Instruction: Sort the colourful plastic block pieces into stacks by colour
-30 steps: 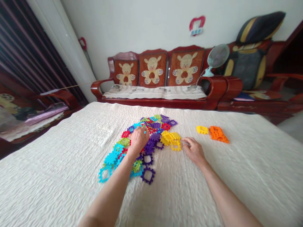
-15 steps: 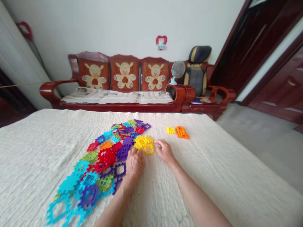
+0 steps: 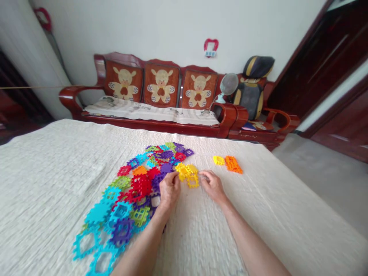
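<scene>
Several yellow notched plastic building tiles [image 3: 193,181] lie in a small cluster on the white cloth, some overlapping. My left hand [image 3: 170,188] is at the cluster's left edge, its fingers drawn together in a pinch on a yellow tile [image 3: 181,169]. To the right of the cluster, my right hand [image 3: 213,186] has loosely bent fingers, slightly apart, with nothing visible in them. A long heap of mixed tiles in red [image 3: 140,186], purple [image 3: 122,231], blue [image 3: 98,214] and green [image 3: 140,216] spreads left of my hands. My left hand and forearm hide part of it.
Farther right lie a yellow tile [image 3: 219,160] and a stack of orange tiles [image 3: 233,164]. A quilted white cloth [image 3: 276,214] covers the surface. Beyond it stand a wooden sofa [image 3: 135,118] with bear cushions, a small fan [image 3: 229,84] and an armchair [image 3: 249,97].
The view has swung left, so the scene sits farther right. My left hand has shifted up along the yellow cluster's left side, fingers now pinched. My right hand stays beside the cluster.
</scene>
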{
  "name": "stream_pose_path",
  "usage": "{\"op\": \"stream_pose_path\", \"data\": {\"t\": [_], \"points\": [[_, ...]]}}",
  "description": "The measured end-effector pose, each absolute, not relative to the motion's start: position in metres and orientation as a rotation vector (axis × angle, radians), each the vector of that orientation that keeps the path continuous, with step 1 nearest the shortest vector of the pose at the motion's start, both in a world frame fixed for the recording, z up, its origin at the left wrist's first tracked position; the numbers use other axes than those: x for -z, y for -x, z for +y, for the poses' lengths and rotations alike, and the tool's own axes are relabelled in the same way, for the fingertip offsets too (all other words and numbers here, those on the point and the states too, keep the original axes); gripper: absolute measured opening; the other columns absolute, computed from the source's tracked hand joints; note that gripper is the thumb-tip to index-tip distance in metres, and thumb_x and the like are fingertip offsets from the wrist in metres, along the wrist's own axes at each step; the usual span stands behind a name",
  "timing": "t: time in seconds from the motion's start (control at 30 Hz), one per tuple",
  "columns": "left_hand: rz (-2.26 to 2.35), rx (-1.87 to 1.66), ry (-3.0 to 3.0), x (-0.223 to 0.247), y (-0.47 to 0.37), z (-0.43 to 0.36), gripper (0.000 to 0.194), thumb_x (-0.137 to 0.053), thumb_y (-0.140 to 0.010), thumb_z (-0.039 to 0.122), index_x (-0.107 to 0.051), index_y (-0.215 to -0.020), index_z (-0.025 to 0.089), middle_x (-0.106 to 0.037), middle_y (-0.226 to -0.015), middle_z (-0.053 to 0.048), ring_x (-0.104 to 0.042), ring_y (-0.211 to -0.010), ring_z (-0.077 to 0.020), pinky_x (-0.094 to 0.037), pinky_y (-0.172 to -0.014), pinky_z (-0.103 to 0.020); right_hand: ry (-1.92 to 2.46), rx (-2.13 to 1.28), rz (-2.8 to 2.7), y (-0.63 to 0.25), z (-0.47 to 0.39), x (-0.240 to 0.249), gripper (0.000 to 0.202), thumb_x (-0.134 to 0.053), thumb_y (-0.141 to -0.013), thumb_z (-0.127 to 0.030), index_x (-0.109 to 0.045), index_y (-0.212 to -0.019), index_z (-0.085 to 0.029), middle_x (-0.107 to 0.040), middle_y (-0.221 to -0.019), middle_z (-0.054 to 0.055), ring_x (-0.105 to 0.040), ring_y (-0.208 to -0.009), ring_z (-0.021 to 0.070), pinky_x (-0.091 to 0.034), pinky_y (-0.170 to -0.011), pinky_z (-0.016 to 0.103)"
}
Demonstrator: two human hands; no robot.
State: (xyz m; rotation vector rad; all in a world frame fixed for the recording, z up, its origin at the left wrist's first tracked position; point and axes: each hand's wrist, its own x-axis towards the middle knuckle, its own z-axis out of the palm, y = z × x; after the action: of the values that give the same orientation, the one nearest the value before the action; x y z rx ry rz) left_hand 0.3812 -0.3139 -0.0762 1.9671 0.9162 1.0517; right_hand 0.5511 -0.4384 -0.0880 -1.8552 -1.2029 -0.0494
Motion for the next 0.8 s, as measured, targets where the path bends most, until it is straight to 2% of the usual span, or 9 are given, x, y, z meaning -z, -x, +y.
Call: {"op": "stream_pose_path", "data": {"t": [0.13,0.27,0.37,0.57,0.7,0.8], "points": [[0.881,-1.154,-1.892,0.057,-0.377,-0.306,0.028,-0.044,-0.089,0.024,-0.069,-0.102,0.018,-0.071,-0.083,-0.004,-0.063,-0.071,-0.012,-0.048,-0.07,-0.022,1.901,0.057,-1.214,-0.553,-0.44,0.085,0.027,-0.05,-0.08,-0.026,-0.066,-0.1,-0.02,-0.069,-0.101,0.008,-0.064,-0.096,0.0209,-0.052,-0.086,0.035],[1.231,-1.145,-2.101,0.038,-0.346,-0.265,0.03,-0.043,-0.089,0.022,-0.068,-0.107,0.02,-0.068,-0.106,-0.008,-0.061,-0.096,-0.0191,-0.046,-0.087,-0.031,1.938,0.067,-1.256,-0.558,-0.44,0.084,0.026,-0.05,-0.08,-0.031,-0.066,-0.098,-0.021,-0.069,-0.101,0.009,-0.065,-0.095,0.0222,-0.053,-0.085,0.037],[1.539,-0.941,-2.204,0.032,-0.318,-0.237,0.033,-0.047,-0.085,0.022,-0.066,-0.113,0.017,-0.062,-0.12,-0.013,-0.054,-0.112,-0.0258,-0.042,-0.097,-0.039,1.947,0.101,-1.286,-0.562,-0.438,0.087,0.026,-0.05,-0.08,-0.03,-0.066,-0.098,-0.022,-0.069,-0.1,0.009,-0.064,-0.096,0.023,-0.051,-0.088,0.039],[1.692,-0.51,-2.317,0.035,-0.308,-0.231,0.039,-0.05,-0.083,0.04,-0.066,-0.109,0.015,-0.06,-0.118,-0.018,-0.05,-0.117,-0.0346,-0.043,-0.093,-0.046,1.917,0.112,-1.24,-0.556,-0.436,0.091,0.025,-0.049,-0.079,-0.024,-0.066,-0.097,-0.02,-0.069,-0.099,0.009,-0.064,-0.096,0.0214,-0.051,-0.088,0.037],[1.784,-0.464,-2.286,0.044,-0.311,-0.223,0.054,-0.053,-0.078,0.051,-0.064,-0.117,0.016,-0.059,-0.119,-0.02,-0.051,-0.114,-0.0395,-0.043,-0.09,-0.051,1.873,0.091,-1.232,-0.553,-0.434,0.091,0.027,-0.049,-0.075,-0.014,-0.066,-0.095,-0.02,-0.068,-0.097,0.007,-0.064,-0.095,0.0182,-0.051,-0.085,0.032],[1.795,-0.488,-2.284,0.048,-0.311,-0.21,0.054,-0.054,-0.077,0.049,-0.064,-0.12,0.019,-0.063,-0.114,-0.017,-0.055,-0.109,-0.0361,-0.044,-0.089,-0.048,1.866,0.091,-1.21,-0.551,-0.434,0.09,0.028,-0.05,-0.073,-0.01,-0.066,-0.094,-0.02,-0.068,-0.097,0.006,-0.063,-0.095,0.0174,-0.051,-0.086,0.031]]}}
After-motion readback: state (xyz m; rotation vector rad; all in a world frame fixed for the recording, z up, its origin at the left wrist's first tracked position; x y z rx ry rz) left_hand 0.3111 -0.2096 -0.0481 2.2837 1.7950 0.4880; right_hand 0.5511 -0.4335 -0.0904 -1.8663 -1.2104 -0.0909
